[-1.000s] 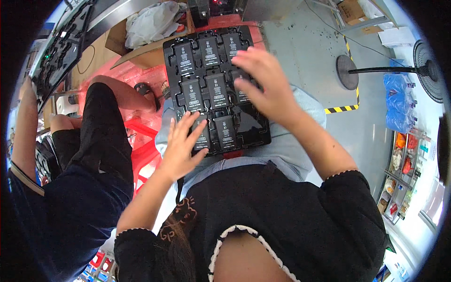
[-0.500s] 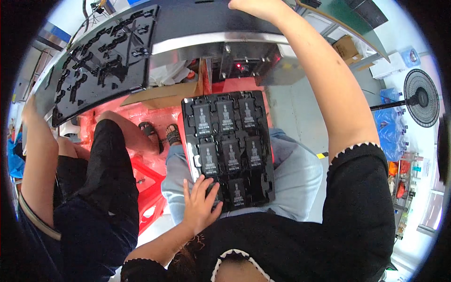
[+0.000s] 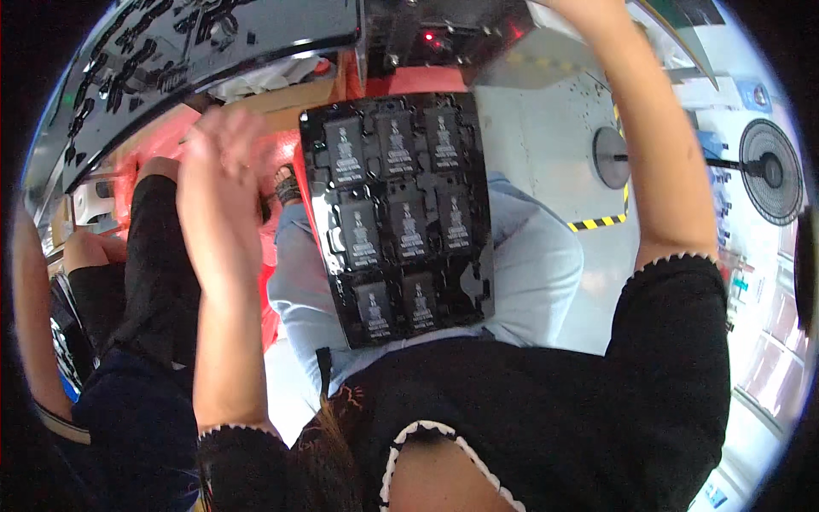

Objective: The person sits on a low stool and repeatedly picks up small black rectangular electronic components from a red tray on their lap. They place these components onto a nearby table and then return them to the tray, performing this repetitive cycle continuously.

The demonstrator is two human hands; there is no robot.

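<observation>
A black moulded tray [image 3: 479, 256] rests on my lap, tilted a little. In its pockets sit several flat black rectangular pieces with white print, like battery packs, among them one battery-like piece [image 3: 373, 307] at the near left. The near right pocket is bare black plastic. My left hand [image 3: 223, 145] is raised off the tray's far left side, touching nothing that I can see; its fingers are smeared by motion. My right forearm [image 3: 653, 145] reaches up and forward toward the workbench, and the hand itself lies beyond the upper edge.
Ahead is a workbench with a large black moulded tray [image 3: 230, 51] at its left. Beneath it stand an open cardboard box [image 3: 299, 96] and a device with a red light [image 3: 429, 37]. A co-worker's leg [image 3: 153, 256] is close on my left. A black fan [image 3: 772, 171] stands at right.
My left hand has lifted off the tray's near left corner and swung up and forward, uncovering a battery-like piece there. The view has shifted, and my right hand has passed out of it.
</observation>
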